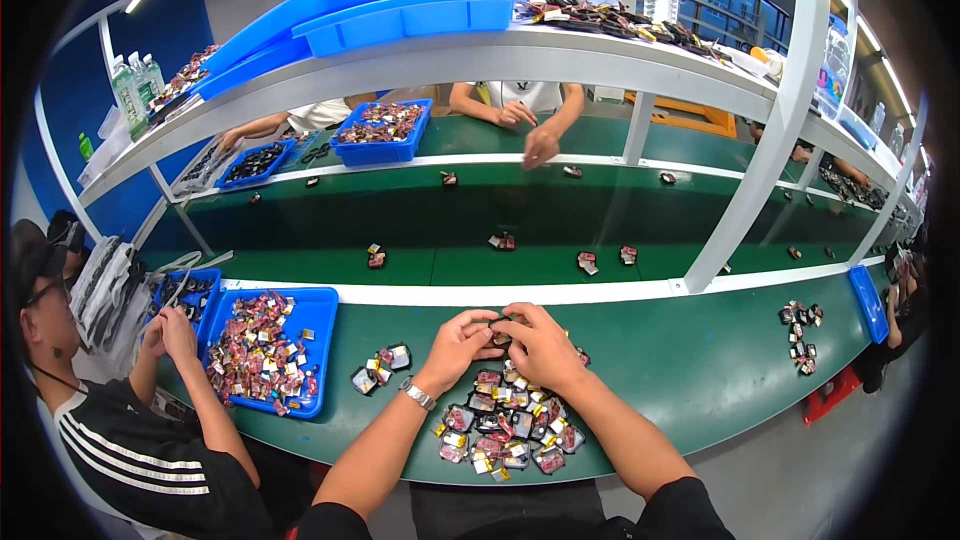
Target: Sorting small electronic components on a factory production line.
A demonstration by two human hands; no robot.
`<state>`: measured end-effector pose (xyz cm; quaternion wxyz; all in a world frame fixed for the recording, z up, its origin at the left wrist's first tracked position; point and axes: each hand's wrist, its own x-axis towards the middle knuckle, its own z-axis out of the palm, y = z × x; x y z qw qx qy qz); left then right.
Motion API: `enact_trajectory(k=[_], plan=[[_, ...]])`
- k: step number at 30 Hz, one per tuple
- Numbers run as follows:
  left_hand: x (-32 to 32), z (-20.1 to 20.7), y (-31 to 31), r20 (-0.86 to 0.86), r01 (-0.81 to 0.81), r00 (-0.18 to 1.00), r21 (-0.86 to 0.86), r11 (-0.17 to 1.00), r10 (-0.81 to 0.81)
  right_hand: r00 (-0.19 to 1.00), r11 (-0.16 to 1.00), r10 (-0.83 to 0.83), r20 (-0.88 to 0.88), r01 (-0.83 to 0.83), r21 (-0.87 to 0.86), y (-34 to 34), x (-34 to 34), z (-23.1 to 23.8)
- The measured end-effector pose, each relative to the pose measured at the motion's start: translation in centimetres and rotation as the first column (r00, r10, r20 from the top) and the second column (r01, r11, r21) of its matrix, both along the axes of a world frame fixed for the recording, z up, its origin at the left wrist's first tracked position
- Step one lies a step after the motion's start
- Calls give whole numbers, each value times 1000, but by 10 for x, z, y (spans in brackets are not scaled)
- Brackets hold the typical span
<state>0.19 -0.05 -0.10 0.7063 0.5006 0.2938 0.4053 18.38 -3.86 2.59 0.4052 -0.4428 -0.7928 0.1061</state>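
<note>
My left grip (455, 350) and right grip (545, 348) together pinch a small black-rimmed electronic unit (500, 337) over the green bench (690, 350), toward its far edge; a heap of black, red and silver electronic pieces (510, 424) lies by its near edge.

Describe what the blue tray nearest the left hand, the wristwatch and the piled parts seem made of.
Blue tray: probably moulded plastic, smooth, slightly glossy, evenly coloured. Wristwatch: likely metal; its silvery band shines. Piled parts: apparently plastic casings, judging by dark rims; inner materials are unclear.
</note>
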Motion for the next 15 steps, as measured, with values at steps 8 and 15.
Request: enact_trajectory(k=[8, 15], plan=[[3, 2, -1, -27, -5, 1000, 19, 1000, 6, 992, 996, -81, 96, 77, 40, 3, 0, 5], [4, 3, -3, -64, -8, 998, 30, 1000, 10, 995, 998, 55, 87, -56, 3, 8, 14, 7]])
